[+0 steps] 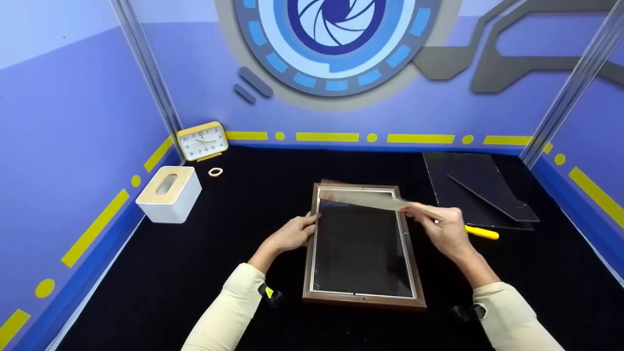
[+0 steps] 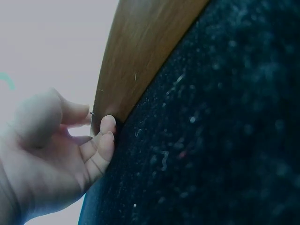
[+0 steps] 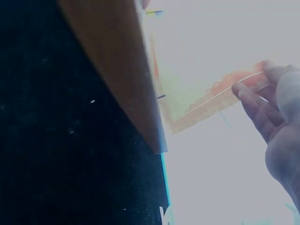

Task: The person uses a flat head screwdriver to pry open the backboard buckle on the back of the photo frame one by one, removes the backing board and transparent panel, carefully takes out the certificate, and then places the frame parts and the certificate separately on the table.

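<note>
A brown wooden picture frame (image 1: 417, 273) lies flat in front of me, its inner lip whitish and its opening dark. My left hand (image 1: 295, 232) holds the left rail; in the left wrist view its fingertips rest against the outer side of the wooden rail (image 2: 136, 51), with the thumb at the top edge. With my right hand (image 1: 446, 231) I pinch the right edge of a thin printed sheet (image 1: 363, 199), which is tilted over the upper part of the frame. Orange and pale green areas of the sheet (image 3: 211, 101) show in the right wrist view.
A black backing board (image 1: 458, 170) with a stand leg (image 1: 492, 200) lies at the back right, a yellow-handled tool (image 1: 482, 232) before it. At the left are a tissue box (image 1: 168, 204), a yellow alarm clock (image 1: 202, 141) and a small light ring (image 1: 215, 171). Walls enclose the black tabletop.
</note>
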A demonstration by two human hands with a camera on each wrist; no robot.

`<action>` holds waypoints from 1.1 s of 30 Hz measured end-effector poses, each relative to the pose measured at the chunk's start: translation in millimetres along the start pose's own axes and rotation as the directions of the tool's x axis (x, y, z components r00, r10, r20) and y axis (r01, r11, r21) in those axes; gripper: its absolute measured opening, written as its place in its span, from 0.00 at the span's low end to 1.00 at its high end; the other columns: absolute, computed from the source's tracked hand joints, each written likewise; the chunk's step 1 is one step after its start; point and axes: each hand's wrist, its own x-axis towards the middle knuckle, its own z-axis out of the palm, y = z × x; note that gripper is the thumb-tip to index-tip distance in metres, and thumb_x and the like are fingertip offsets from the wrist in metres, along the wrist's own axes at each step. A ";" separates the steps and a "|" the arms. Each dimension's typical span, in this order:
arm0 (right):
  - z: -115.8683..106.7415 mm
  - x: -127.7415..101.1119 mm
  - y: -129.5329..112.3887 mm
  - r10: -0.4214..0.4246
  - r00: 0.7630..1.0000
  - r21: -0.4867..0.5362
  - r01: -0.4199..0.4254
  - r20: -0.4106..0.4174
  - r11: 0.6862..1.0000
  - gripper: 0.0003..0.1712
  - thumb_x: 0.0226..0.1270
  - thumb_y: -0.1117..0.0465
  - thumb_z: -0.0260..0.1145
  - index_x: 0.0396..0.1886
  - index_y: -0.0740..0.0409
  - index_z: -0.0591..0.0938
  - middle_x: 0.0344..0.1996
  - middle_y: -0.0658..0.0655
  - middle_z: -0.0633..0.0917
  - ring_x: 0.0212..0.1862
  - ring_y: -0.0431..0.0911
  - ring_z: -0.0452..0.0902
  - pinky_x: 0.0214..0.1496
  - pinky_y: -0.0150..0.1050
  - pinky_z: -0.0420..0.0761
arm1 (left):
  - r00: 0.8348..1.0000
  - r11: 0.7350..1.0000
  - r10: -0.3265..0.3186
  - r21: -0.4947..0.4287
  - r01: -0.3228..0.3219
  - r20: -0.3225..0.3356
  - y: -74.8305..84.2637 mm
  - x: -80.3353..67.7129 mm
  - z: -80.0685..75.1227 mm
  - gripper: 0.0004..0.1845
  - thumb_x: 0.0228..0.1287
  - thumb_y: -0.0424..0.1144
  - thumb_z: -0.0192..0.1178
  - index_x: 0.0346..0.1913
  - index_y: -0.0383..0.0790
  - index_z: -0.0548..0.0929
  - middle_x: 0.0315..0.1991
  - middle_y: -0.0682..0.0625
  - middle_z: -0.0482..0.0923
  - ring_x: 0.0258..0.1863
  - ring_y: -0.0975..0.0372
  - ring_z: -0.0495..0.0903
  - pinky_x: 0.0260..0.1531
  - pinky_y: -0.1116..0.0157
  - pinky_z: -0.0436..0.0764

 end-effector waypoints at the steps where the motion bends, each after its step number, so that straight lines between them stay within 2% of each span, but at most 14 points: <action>1: 0.2 0.8 -1.1 0.048 0.999 0.056 -0.048 -0.011 0.997 0.15 0.53 0.87 0.67 0.38 0.72 0.88 0.32 0.66 0.88 0.34 0.46 0.88 0.37 0.29 0.83 | 1.000 1.000 -0.006 0.002 0.006 0.002 0.6 -0.6 -0.4 0.25 0.77 0.32 0.50 0.72 0.29 0.66 0.72 0.30 0.60 0.19 0.66 0.74 0.23 0.69 0.77; 3: 1.2 -0.2 1.8 0.148 0.989 0.198 -0.141 -0.020 0.970 0.12 0.59 0.85 0.64 0.40 0.74 0.87 0.32 0.68 0.88 0.33 0.47 0.88 0.34 0.32 0.84 | 1.000 1.000 -0.014 0.024 0.014 0.002 1.5 -1.9 -1.8 0.26 0.76 0.34 0.53 0.72 0.29 0.66 0.70 0.32 0.64 0.18 0.66 0.74 0.22 0.70 0.75; 6: 3.6 1.0 -0.8 0.247 0.969 0.384 -0.223 -0.015 0.896 0.07 0.63 0.83 0.61 0.39 0.81 0.84 0.32 0.75 0.85 0.34 0.50 0.87 0.34 0.36 0.85 | 0.999 0.998 -0.036 0.043 0.036 -0.003 1.8 -3.1 -2.9 0.27 0.75 0.36 0.56 0.72 0.30 0.67 0.67 0.33 0.68 0.18 0.67 0.74 0.22 0.70 0.74; 8: 4.1 1.7 -1.9 0.296 0.955 0.470 -0.260 -0.003 0.843 0.07 0.63 0.83 0.62 0.40 0.84 0.82 0.34 0.76 0.85 0.35 0.52 0.87 0.36 0.39 0.85 | 0.999 0.998 -0.044 0.040 0.044 -0.010 1.2 -3.6 -3.1 0.27 0.74 0.36 0.56 0.72 0.31 0.67 0.64 0.34 0.71 0.17 0.67 0.73 0.21 0.70 0.74; 11: 2.2 3.2 -3.5 0.352 0.936 0.487 -0.301 -0.015 0.820 0.07 0.64 0.81 0.63 0.40 0.84 0.83 0.35 0.73 0.86 0.38 0.53 0.87 0.40 0.39 0.84 | 0.999 0.998 -0.045 0.041 0.045 -0.009 0.7 -3.9 -3.1 0.28 0.74 0.36 0.57 0.73 0.33 0.67 0.63 0.32 0.72 0.18 0.67 0.73 0.22 0.70 0.75; 13: 0.1 4.5 -5.2 0.390 0.920 0.468 -0.328 -0.037 0.821 0.08 0.65 0.79 0.64 0.41 0.82 0.84 0.36 0.70 0.87 0.40 0.52 0.87 0.45 0.38 0.83 | 0.999 0.999 -0.041 0.033 0.041 -0.006 0.6 -4.1 -3.4 0.28 0.74 0.36 0.57 0.73 0.33 0.67 0.63 0.31 0.71 0.18 0.67 0.73 0.21 0.70 0.76; 15: -2.6 5.7 -6.9 0.422 0.904 0.419 -0.357 -0.070 0.835 0.08 0.66 0.77 0.65 0.42 0.79 0.85 0.35 0.65 0.89 0.40 0.48 0.86 0.45 0.34 0.82 | 0.999 0.999 -0.041 0.036 0.041 -0.004 0.8 -4.0 -4.0 0.28 0.75 0.36 0.57 0.73 0.34 0.66 0.67 0.29 0.66 0.18 0.67 0.73 0.22 0.70 0.76; 17: -4.3 6.8 -8.3 0.462 0.882 0.433 -0.383 -0.091 0.816 0.09 0.65 0.76 0.66 0.44 0.78 0.85 0.35 0.62 0.89 0.37 0.46 0.86 0.43 0.33 0.82 | 0.999 0.999 -0.039 0.029 0.039 0.001 0.8 -3.8 -4.3 0.28 0.75 0.37 0.57 0.73 0.33 0.65 0.70 0.28 0.62 0.18 0.67 0.73 0.22 0.70 0.76; 19: -4.6 6.9 -8.6 0.525 0.846 0.497 -0.414 -0.100 0.763 0.10 0.64 0.77 0.67 0.44 0.76 0.86 0.34 0.60 0.90 0.33 0.43 0.85 0.38 0.31 0.83 | 0.999 0.999 -0.035 0.034 0.035 0.008 0.4 -3.8 -4.4 0.28 0.75 0.37 0.56 0.74 0.33 0.65 0.71 0.28 0.58 0.17 0.67 0.73 0.22 0.70 0.76; 23: -2.0 6.8 -6.4 0.609 0.790 0.696 -0.401 -0.067 0.596 0.08 0.65 0.80 0.62 0.41 0.79 0.85 0.33 0.63 0.89 0.30 0.47 0.86 0.34 0.34 0.84 | 0.999 0.999 -0.033 0.043 0.033 0.021 -1.0 -4.4 -3.0 0.29 0.76 0.37 0.56 0.74 0.33 0.64 0.70 0.26 0.60 0.16 0.68 0.73 0.21 0.71 0.75; 25: -0.7 6.7 -4.8 0.632 0.774 0.754 -0.385 -0.051 0.532 0.08 0.66 0.81 0.61 0.40 0.78 0.86 0.32 0.63 0.88 0.30 0.47 0.86 0.33 0.35 0.85 | 0.999 0.999 -0.032 0.044 0.031 0.023 -1.1 -4.6 -2.2 0.28 0.76 0.37 0.56 0.74 0.32 0.65 0.70 0.25 0.58 0.16 0.68 0.72 0.22 0.71 0.75; 28: 0.5 8.4 -2.3 0.653 0.756 0.801 -0.359 -0.052 0.479 0.09 0.66 0.81 0.61 0.36 0.74 0.87 0.29 0.62 0.88 0.27 0.47 0.86 0.32 0.35 0.85 | 0.999 0.999 -0.031 0.045 0.030 0.021 -1.0 -3.9 -1.3 0.28 0.76 0.37 0.56 0.73 0.31 0.65 0.71 0.25 0.55 0.16 0.68 0.72 0.23 0.71 0.75; 30: 1.0 10.7 -1.0 0.668 0.742 0.818 -0.348 -0.059 0.458 0.11 0.66 0.81 0.61 0.34 0.71 0.88 0.26 0.60 0.87 0.25 0.45 0.84 0.31 0.34 0.84 | 0.999 0.999 -0.034 0.039 0.033 0.026 -0.4 -3.2 -1.3 0.29 0.76 0.37 0.56 0.74 0.31 0.64 0.72 0.26 0.54 0.16 0.68 0.73 0.24 0.71 0.75; 33: 1.5 15.3 0.4 0.679 0.729 0.841 -0.315 -0.082 0.439 0.12 0.65 0.82 0.61 0.41 0.70 0.87 0.26 0.61 0.87 0.25 0.45 0.84 0.31 0.35 0.84 | 0.999 0.999 -0.031 0.024 0.030 0.035 1.2 -1.7 -1.8 0.29 0.76 0.37 0.56 0.74 0.31 0.63 0.73 0.27 0.55 0.17 0.68 0.74 0.23 0.70 0.75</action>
